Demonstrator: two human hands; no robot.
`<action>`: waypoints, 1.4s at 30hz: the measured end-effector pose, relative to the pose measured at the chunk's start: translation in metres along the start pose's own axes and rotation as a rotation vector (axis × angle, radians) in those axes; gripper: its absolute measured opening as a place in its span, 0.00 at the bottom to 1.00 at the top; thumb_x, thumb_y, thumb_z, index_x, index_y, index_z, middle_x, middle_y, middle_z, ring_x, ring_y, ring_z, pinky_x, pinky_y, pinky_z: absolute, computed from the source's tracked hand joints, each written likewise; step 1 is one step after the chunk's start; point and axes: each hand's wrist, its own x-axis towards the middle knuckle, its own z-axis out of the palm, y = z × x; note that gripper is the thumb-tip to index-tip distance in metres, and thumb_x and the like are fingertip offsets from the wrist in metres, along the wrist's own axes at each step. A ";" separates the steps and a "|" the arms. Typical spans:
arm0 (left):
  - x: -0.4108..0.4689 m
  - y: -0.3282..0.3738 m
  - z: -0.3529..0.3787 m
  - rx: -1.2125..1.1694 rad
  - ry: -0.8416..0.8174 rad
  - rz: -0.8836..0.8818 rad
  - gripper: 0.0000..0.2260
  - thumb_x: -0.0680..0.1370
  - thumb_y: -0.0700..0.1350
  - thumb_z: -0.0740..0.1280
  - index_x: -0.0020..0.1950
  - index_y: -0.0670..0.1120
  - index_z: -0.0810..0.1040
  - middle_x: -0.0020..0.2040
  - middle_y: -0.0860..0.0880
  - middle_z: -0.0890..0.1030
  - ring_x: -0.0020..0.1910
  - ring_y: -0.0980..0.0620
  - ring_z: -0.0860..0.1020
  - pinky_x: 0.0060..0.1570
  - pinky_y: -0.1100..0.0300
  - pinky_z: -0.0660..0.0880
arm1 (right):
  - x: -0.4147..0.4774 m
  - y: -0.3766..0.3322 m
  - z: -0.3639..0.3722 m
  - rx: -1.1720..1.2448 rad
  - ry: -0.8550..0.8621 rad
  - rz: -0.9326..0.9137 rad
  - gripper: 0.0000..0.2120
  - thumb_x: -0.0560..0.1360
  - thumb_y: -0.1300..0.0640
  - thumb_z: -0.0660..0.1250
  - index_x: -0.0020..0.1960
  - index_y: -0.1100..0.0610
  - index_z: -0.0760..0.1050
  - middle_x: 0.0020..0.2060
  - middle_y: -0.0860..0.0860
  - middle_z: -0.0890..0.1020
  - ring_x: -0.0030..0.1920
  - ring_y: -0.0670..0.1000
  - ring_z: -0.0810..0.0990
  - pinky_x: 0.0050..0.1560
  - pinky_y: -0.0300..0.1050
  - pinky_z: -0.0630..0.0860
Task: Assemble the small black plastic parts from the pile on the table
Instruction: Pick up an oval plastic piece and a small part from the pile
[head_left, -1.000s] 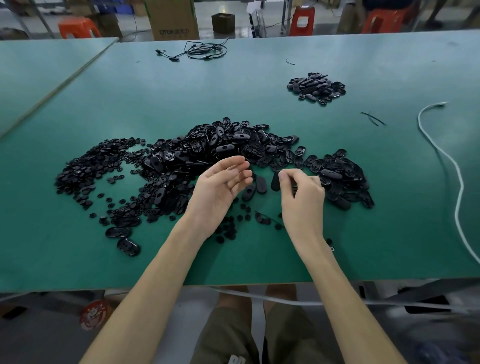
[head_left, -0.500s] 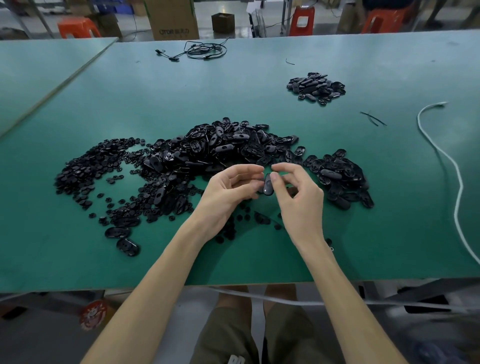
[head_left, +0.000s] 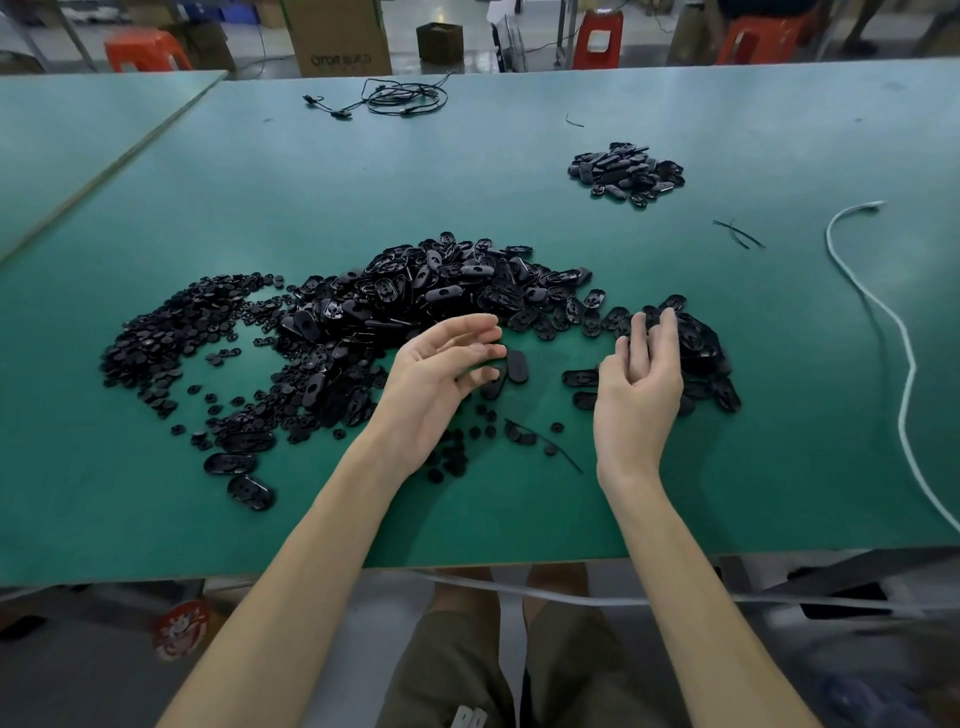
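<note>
On the matte green worktop, the pile of glossy black ovals and small discs lay just beyond the left hand and right hand, both grips spread.

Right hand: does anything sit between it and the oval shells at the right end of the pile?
Nothing visible does. The open right hand has its fingertips over the cluster of oval shells; contact cannot be told. The open left hand is off to the side, out of the path.
</note>
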 end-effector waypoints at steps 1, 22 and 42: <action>0.000 0.000 0.000 -0.002 0.000 0.000 0.13 0.80 0.30 0.65 0.62 0.39 0.83 0.54 0.45 0.84 0.52 0.49 0.83 0.50 0.59 0.80 | 0.000 0.000 0.000 -0.005 -0.004 -0.008 0.34 0.81 0.74 0.58 0.84 0.56 0.57 0.68 0.41 0.73 0.63 0.27 0.74 0.61 0.27 0.72; -0.002 0.005 -0.001 -0.164 0.116 -0.003 0.13 0.80 0.30 0.63 0.56 0.41 0.84 0.50 0.46 0.85 0.46 0.50 0.84 0.49 0.59 0.81 | -0.010 0.006 0.003 -0.833 -0.162 -0.226 0.18 0.80 0.58 0.72 0.68 0.52 0.74 0.57 0.45 0.81 0.65 0.51 0.67 0.62 0.47 0.59; -0.003 -0.004 0.002 0.184 -0.022 0.086 0.11 0.80 0.33 0.68 0.59 0.44 0.84 0.54 0.46 0.84 0.53 0.50 0.81 0.51 0.58 0.79 | -0.008 0.001 0.001 -0.089 -0.224 -0.161 0.03 0.82 0.62 0.69 0.55 0.57 0.80 0.41 0.49 0.86 0.40 0.48 0.87 0.40 0.40 0.80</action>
